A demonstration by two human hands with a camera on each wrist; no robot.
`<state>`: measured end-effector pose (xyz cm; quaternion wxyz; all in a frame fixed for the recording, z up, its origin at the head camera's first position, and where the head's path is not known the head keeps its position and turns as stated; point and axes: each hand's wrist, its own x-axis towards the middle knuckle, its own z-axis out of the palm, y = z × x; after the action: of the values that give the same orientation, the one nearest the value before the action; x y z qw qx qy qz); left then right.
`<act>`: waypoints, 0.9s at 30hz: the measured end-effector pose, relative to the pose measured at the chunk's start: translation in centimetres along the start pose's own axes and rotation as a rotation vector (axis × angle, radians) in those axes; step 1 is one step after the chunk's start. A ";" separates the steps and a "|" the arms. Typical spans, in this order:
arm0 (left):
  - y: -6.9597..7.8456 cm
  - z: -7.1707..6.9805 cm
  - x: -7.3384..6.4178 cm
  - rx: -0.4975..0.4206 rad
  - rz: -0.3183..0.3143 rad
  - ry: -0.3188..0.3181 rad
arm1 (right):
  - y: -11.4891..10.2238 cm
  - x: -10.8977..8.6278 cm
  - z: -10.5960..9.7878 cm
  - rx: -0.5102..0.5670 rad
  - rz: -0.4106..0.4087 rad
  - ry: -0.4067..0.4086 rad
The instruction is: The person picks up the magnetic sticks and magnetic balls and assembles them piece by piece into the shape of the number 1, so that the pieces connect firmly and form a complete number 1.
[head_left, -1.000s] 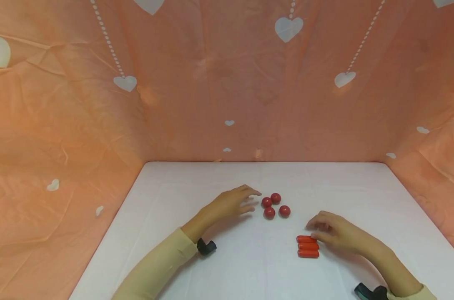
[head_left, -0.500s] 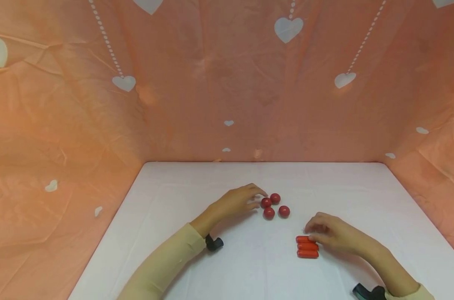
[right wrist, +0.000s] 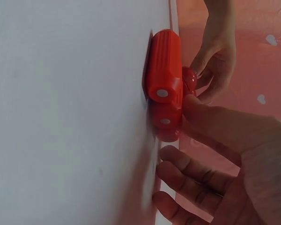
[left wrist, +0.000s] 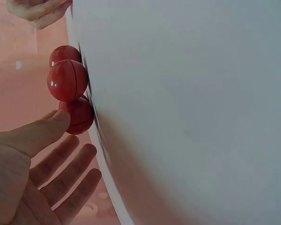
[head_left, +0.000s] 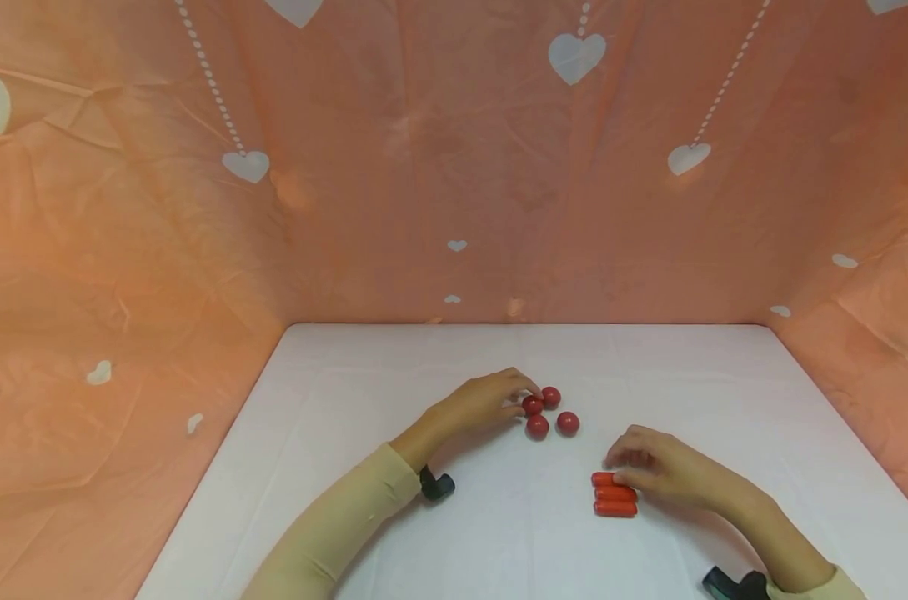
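We see the left hand (head_left: 484,402) has advanced to the leftmost red ball (head_left: 530,407), toward the table's (head_left: 393,358) far edge, fingers about it. The right hand (head_left: 671,468) stays at the farthest red stick (head_left: 603,479), nearer the right edge. Both hands are now at things; whether either pinches, we cannot tell.

Head view looks down; close wrist views skim the table (head_left: 454,533), sharing red balls (left wrist: 68,80).

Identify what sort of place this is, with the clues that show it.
Probably a staged tabletop workspace; the wider room is out of view. Orange heart-patterned sheeting hangs behind and on both sides of a white table, where red balls and red cylinders lie.
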<state>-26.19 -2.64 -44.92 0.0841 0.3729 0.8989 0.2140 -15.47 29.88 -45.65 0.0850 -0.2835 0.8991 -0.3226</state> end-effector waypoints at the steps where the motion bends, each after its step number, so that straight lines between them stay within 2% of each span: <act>1: 0.1 0.0 0.0 0.000 0.000 -0.002 | 0.0 0.0 0.0 0.001 -0.005 0.001; 11: 0.1 0.1 0.3 0.006 -0.051 -0.002 | 0.2 0.3 0.1 0.002 -0.041 0.012; 19: -0.1 0.1 0.4 -0.008 -0.080 0.009 | -0.3 0.6 0.2 -0.016 -0.001 -0.003; 27: -0.1 0.1 0.6 0.002 -0.080 0.018 | -0.4 0.9 0.2 -0.017 -0.006 -0.016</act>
<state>-26.66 -2.27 -45.09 0.0841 0.3348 0.9141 0.2127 -15.92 28.98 -45.54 0.0889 -0.2897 0.9002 -0.3128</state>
